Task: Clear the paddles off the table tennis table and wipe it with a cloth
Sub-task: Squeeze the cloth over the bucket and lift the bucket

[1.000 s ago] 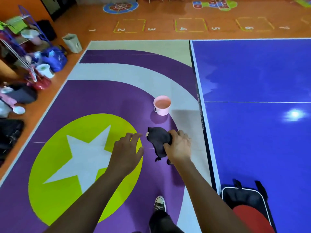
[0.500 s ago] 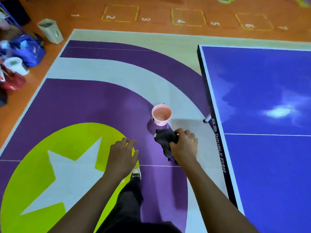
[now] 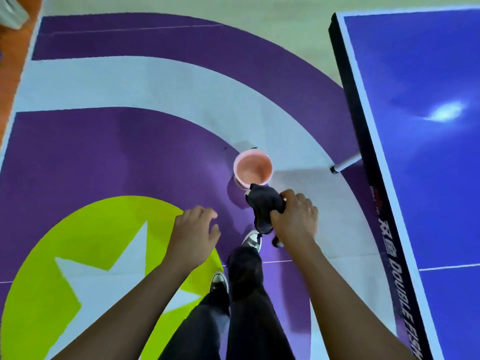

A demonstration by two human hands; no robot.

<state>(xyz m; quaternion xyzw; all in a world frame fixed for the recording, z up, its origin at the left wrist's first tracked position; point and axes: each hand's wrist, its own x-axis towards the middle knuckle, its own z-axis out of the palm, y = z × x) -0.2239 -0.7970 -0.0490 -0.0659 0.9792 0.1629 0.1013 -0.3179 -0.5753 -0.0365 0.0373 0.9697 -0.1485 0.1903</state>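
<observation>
1. Our right hand [image 3: 294,219], at centre right of the frame, has its fingers curled round the cloth [image 3: 263,203], gripping it just below the bucket [image 3: 253,167].
2. Our left hand [image 3: 194,235], at centre, holds nothing; its fingers hang loosely bent and a little apart.
3. We judge that the step is taking the cloth to the bucket to wet or rinse it. We should lower it straight over the rim, bring the free hand in to wring it above the opening, and keep drips off the floor [image 3: 130,152].
4. The table tennis table [image 3: 415,126] runs down the right edge of the frame. No paddles show on the part in view.
5. The cloth is dark, soft and bunched, and limp ends hang under the fist.
6. The bucket is round and pink and looks like plastic. We cannot tell whether it holds water.
7. The tabletop is glossy blue with a white border and a bright glare spot, so a wrung, merely damp cloth should leave fewer streaks. Its side rail is black with printed lettering.
</observation>
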